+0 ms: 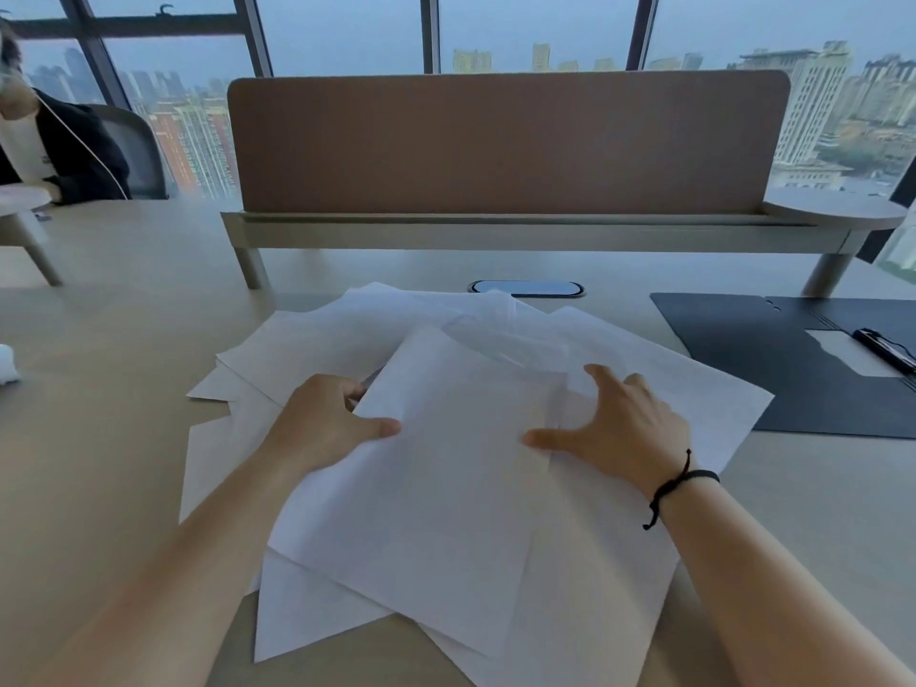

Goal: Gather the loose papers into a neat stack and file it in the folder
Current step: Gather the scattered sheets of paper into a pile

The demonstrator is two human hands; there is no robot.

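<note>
Two hands work a fanned heap of loose papers (446,463) at the middle of the tabletop (99,339). At 9 o'clock on the top sheet, the left hand (322,419) pinches its edge, thumb above and fingers beneath. At 3 o'clock, the right hand (619,428) lies flat, fingers spread wide, gripping nothing. An open dark folder (793,379) lies at 2 o'clock, just beside the heap.

Single head-worn wide-angle view, looking forward and down across desk (124,339), close over near edge, facing windows (535,27).
</note>
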